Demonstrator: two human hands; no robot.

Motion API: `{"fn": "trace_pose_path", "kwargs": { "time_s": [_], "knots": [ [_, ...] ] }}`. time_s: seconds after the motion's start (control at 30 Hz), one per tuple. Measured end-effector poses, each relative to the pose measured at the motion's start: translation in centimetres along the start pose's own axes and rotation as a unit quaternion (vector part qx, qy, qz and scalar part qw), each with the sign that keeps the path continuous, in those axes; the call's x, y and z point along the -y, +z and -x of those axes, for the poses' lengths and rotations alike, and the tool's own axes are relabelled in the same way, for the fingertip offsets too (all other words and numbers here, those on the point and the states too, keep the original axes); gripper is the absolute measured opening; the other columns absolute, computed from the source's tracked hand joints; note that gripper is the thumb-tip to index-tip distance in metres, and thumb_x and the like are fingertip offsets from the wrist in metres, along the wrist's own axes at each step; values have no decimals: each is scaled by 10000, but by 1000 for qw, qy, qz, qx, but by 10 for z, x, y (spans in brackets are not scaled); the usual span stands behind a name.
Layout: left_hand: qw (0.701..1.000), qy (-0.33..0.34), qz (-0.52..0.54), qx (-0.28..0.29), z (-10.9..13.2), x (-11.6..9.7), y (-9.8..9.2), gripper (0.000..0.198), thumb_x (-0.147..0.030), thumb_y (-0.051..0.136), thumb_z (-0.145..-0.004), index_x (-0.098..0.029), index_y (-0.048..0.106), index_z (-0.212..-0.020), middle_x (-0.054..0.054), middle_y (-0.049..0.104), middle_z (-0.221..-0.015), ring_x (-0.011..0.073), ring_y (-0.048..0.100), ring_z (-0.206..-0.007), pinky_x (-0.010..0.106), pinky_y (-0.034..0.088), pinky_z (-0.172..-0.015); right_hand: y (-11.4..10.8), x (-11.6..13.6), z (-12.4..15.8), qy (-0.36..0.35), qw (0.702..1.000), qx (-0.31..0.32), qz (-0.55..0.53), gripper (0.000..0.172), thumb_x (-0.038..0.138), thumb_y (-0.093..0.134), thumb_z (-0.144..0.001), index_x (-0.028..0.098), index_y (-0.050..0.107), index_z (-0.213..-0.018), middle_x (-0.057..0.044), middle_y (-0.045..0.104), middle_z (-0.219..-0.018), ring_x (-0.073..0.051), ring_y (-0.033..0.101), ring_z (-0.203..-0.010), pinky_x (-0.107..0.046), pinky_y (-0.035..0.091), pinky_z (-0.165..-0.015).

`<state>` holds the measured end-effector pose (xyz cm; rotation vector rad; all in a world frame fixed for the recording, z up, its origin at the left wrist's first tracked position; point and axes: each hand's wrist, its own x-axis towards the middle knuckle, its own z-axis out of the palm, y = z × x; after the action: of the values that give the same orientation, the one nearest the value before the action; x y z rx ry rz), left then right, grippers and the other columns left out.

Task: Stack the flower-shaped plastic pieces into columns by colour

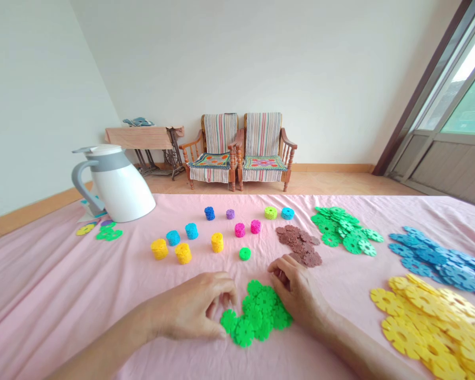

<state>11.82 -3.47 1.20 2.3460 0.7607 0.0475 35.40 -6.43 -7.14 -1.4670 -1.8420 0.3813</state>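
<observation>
- From my remote seat, the biggest thing in view is the pink cloth (63, 295) spread over the work surface, with two wooden armchairs (241, 138) and a treadle sewing table (142, 138) against the far wall.
- A white jug (121, 184) lies tilted at the cloth's far left corner.
- A yellow heap of snowflake discs (427, 327) and a blue heap (435, 258) sit to the right, with a light green heap (342, 229) and a brown heap (301, 245) farther in.
- My left hand (186, 309) is curled and narrow, its fingers (224, 311) at the near edge of the bright green discs (256, 315). I cannot tell whether it holds one.
- My right hand (296, 293) is also partly curled, at the pile's far right side. I cannot tell whether it holds anything either.
- The bright green discs lie in a loose pile between my hands, with nothing else between them.
- Short stacks stand beyond my hands: yellow (183, 253), cyan (191, 230) and magenta (239, 229).
- The smallest stack is purple (230, 214), near the far edge of the cloth.
</observation>
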Motion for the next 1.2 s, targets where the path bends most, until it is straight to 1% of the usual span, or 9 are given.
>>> {"fn": "trace_pose_path", "kwargs": {
  "time_s": [0.1, 0.23, 0.4, 0.53, 0.67, 0.73, 0.9, 1.03, 1.2],
  "knots": [
    [1000, 6, -5, -18, 4, 0, 9, 359, -95, 738, -630, -240, 623, -938, -42, 547, -840, 120, 504, -703, 204, 381, -623, 0, 0, -1, 2, 1000, 0, 2, 105, 121, 479, -808, 183, 561, -793, -2, 522, -726, -121, 499, -606, -243, 361, -558],
    [999, 6, -9, -46, 7, -1, 17, 261, -68, 667, -682, -224, 613, -884, -42, 525, -802, 110, 487, -683, 204, 370, -618, 0, 0, -2, -1, 1000, 1, 5, 103, 117, 484, -802, 182, 565, -804, -1, 523, -727, -122, 501, -608, -246, 361, -561],
    [996, 2, -27, -91, 5, 0, 17, 325, 3, 558, -610, -209, 595, -853, -45, 499, -763, 108, 479, -662, 211, 363, -603, -1, 0, -2, -1, 1000, -2, 1, 105, 113, 479, -805, 182, 558, -796, 1, 521, -727, -118, 498, -607, -243, 360, -562],
    [986, -17, -42, -160, -13, 3, 7, 252, -36, 539, -633, -193, 561, -828, -42, 520, -743, 120, 505, -662, 220, 369, -595, -1, 1, -1, 0, 1000, 2, -1, 102, 116, 480, -807, 182, 555, -785, 1, 520, -729, -118, 496, -606, -242, 360, -560],
    [966, -29, -68, -249, -42, 11, -2, 212, -82, 567, -667, -182, 561, -853, -34, 539, -734, 135, 532, -671, 233, 384, -608, -1, 1, -1, 1, 1000, 5, -2, 102, 120, 475, -813, 182, 554, -795, 0, 517, -732, -117, 493, -606, -241, 359, -557],
    [957, -26, -80, -277, -55, 16, -3, 207, -83, 577, -665, -180, 573, -848, -20, 548, -762, 146, 541, -704, 240, 395, -635, -2, 1, -1, -1, 1000, 6, -5, 103, 118, 475, -813, 182, 555, -799, 1, 515, -731, -116, 493, -608, -239, 361, -559],
    [953, -38, -79, -291, -75, 26, -2, 184, -102, 595, -671, -173, 588, -841, 0, 573, -818, 141, 547, -654, 243, 405, -610, -2, 2, -2, -4, 1000, 4, -9, 109, 109, 475, -810, 185, 553, -801, 2, 517, -733, -115, 491, -609, -235, 357, -555],
    [953, -52, -78, -288, -80, 29, 1, 166, -112, 615, -666, -161, 610, -825, 1, 575, -770, 149, 555, -632, 240, 402, -572, -1, 2, -2, -3, 1000, 4, -10, 115, 103, 474, -807, 185, 555, -803, 3, 515, -730, -113, 488, -602, -234, 354, -551],
    [954, -69, -79, -279, -83, 27, 0, 134, -102, 633, -650, -154, 631, -774, 7, 585, -739, 156, 562, -628, 236, 396, -553, -1, 1, -1, 0, 1000, 3, -8, 118, 102, 476, -805, 184, 560, -806, 1, 518, -733, -115, 495, -608, -235, 356, -554]
  ]
}}
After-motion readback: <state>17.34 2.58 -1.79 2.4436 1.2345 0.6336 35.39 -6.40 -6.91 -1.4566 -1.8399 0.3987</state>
